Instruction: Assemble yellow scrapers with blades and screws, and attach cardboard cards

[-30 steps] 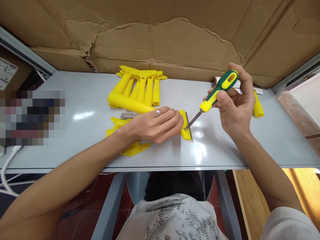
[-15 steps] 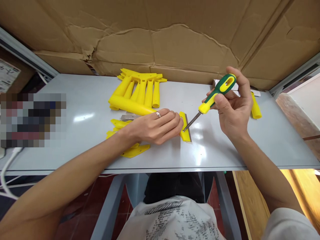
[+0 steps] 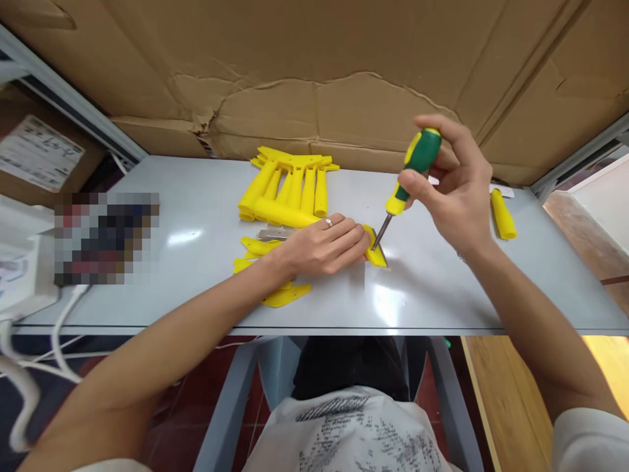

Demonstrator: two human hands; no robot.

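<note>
My left hand (image 3: 327, 246), with a ring on one finger, is closed round a yellow scraper (image 3: 376, 254) whose bladed head sticks out past the fingertips. The handle is hidden under the hand. In my right hand (image 3: 459, 180) is a green and yellow screwdriver (image 3: 422, 152), tilted, its tip on the scraper head. Just beyond my left hand lies a pile of yellow scraper handles (image 3: 295, 183). Flat yellow pieces (image 3: 286, 295) lie beside my left forearm, and thin metal blades (image 3: 275, 234) rest between them and the handles.
A single yellow handle (image 3: 503, 215) lies at the right of the grey table (image 3: 196, 295). Cardboard (image 3: 363, 111) stands along the back. At the left are a blurred-out object, a white device (image 3: 29, 275) with cables and a labelled box (image 3: 44, 154).
My right hand has turned the screwdriver to a steeper angle, its grip changed. The whole view has shifted, showing more of the left side. My left hand still holds the scraper.
</note>
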